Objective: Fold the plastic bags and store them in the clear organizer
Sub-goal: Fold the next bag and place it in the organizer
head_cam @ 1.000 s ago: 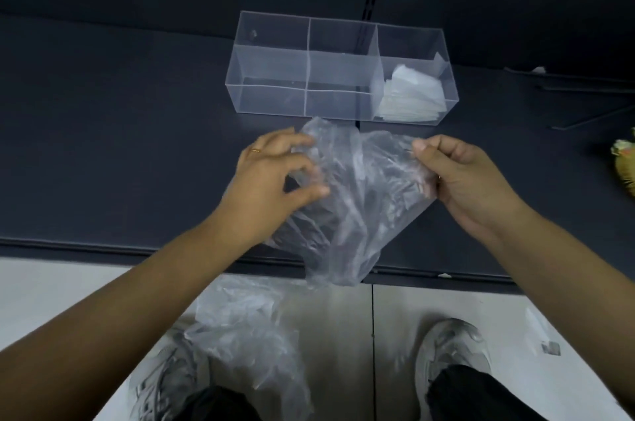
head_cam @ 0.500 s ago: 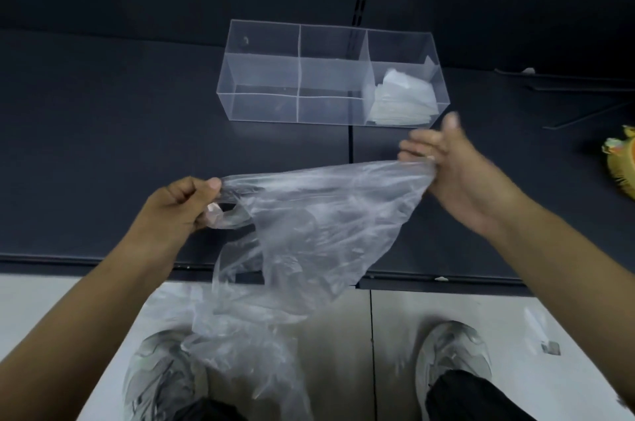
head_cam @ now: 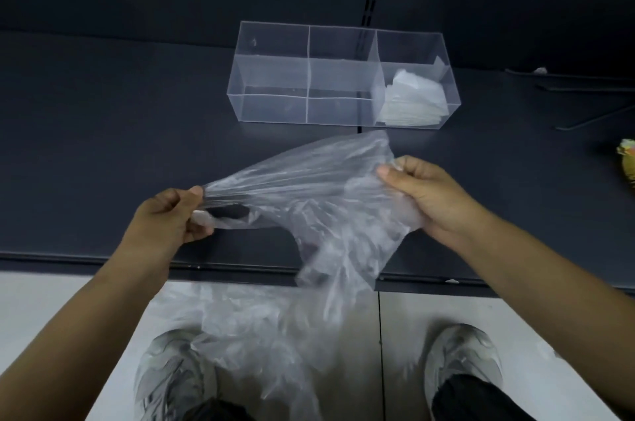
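- Plastic bag (head_cam: 309, 190): clear and crumpled. I log it held in the air between both hands, above the near edge of the dark counter (head_cam: 103, 145). Its lower part hangs past that edge.
- Left hand (head_cam: 168, 217): fingers curled, thumb and fingers pinching the bag's bunched left end.
- Right hand (head_cam: 426, 200): fingers curled round the bag's right edge, gripping it.
- Clear organizer (head_cam: 275, 76): three compartments in a row. It stands on the counter beyond the bag, not touching it.
- Folded bags (head_cam: 412, 100): a whitish stack in the organizer's right compartment.
- Loose plastic (head_cam: 257, 334): a clear heap on the pale floor (head_cam: 51, 310) below the counter, partly over the left shoe (head_cam: 165, 376).
- Right shoe (head_cam: 460, 358): grey, beside the heap.
- Yellow object (head_cam: 627, 159): at the counter's right edge, cut off. I cannot tell what it is.
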Available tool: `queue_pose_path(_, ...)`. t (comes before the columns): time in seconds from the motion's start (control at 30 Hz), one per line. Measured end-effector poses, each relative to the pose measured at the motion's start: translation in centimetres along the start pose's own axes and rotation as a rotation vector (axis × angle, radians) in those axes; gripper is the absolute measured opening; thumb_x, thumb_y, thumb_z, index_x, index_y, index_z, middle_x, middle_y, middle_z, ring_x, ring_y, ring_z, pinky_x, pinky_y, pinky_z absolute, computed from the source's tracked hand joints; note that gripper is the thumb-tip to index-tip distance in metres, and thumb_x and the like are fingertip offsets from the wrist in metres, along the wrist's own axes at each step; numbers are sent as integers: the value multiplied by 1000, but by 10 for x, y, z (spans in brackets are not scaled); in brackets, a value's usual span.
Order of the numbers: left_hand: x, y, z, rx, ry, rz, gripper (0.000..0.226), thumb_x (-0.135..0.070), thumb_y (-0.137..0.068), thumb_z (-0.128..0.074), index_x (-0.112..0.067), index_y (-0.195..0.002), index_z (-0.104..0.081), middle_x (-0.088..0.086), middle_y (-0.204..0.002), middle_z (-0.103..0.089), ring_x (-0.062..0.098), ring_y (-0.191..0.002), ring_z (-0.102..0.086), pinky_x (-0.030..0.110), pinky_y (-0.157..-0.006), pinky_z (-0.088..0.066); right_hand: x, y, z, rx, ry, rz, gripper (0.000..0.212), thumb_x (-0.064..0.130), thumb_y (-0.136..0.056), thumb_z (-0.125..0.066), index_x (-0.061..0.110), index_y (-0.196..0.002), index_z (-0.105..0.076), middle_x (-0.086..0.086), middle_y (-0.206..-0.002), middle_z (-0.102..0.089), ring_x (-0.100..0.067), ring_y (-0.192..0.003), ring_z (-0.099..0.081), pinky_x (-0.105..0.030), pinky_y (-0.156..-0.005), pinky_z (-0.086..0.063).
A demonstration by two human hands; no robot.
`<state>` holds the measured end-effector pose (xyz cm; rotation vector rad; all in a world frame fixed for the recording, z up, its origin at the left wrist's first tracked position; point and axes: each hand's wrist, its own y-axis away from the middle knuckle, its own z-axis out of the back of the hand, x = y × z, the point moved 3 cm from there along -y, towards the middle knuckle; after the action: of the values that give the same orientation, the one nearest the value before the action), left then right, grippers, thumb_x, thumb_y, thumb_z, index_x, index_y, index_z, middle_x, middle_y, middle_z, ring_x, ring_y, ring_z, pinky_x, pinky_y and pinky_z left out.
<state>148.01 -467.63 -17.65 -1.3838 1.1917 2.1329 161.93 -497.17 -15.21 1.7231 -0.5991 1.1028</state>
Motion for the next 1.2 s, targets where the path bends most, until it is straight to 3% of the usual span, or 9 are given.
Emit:
queue_pose_path(0.2,4,-5,27,-10,-214,-46,26,-25,-93,-62,-6,-75,-62,-9,-51,-61,4,-51,-61,34,-76,-59,15,0,23,-33,-74,66,21,19,-65,-75,18,-79,-59,0,-70,-64,-10,-61,-62,-21,-59,-52)
queue_pose_path(0.3,3,-8,47,-43,-372,-93,25,-27,-90,-66,-12,-70,-67,-2,-57,-67,27,-69,-66,47,-86,-54,19,-1,40,-62,-46,93,24,10,-69,-72,17,-88,-58,3,-59,-54,-7,-51,-53,-18,-54,-49)
queue_pose_path(0.4,-1,-5,64,128,-696,-86,36,-60,-67,-72,-25,-65,-70,0,-60,-67,25,-68,-66,45,-74,-53,18,-1,57,-144,71,82,20,4,-81,-68,15,-95,-60,3,-60,-52,-5,-47,-47,-20,-61,-51)
queue_pose_path(0.5,-3,2,66,408,-1008,-10,62,-89,-48,-58,-32,-69,-71,-7,-62,-68,9,-58,-64,29,-60,-50,7,2,61,-193,219,-107,31,39,-82,-68,15,-100,-64,-6,-86,-67,-13,-69,-65,-28,-71,-55)
queue_pose_path(0.6,-24,-2,61,276,-1164,-162,84,-103,-44,-36,-32,-73,-70,-11,-70,-68,9,-70,-65,36,-68,-51,3,7,55,-122,349,-287,83,83,-54,-57,15,-100,-68,-4,-92,-75,-17,-85,-72,-30,-68,-57)
queue_pose_path(0.9,-62,-13,-82,545,-571,137,79,-81,-70,-47,-23,-120,-64,1,-123,-64,22,-112,-60,42,-103,-43,-12,7,12,-107,201,-121,15,15,-89,-66,4,-98,-68,-9,-93,-73,-17,-85,-69,-29,-79,-58)
queue_pose_path(0.97,-54,-17,-103,503,-437,170,65,-65,-78,-62,-17,-121,-65,4,-113,-70,22,-104,-66,38,-95,-51,-5,4,10,-112,182,-61,13,15,-90,-64,5,-97,-68,-9,-93,-73,-17,-86,-69,-30,-82,-57)
queue_pose_path(1.07,-44,-17,-101,234,-171,0,24,-36,-85,-71,-13,-88,-72,-5,-62,-70,6,-52,-63,14,-49,-48,4,0,14,-201,133,5,9,15,-94,-60,12,-91,-67,-5,-86,-74,-16,-79,-71,-27,-72,-57)
queue_pose_path(1.2,-31,1,-77,-11,-126,-235,46,-30,-94,-60,-8,-57,-43,-4,-41,-49,6,-39,-45,10,-46,-39,9,-2,16,-352,76,75,15,10,-97,-52,13,-84,-58,-2,-64,-63,-10,-50,-60,-23,-50,-52)
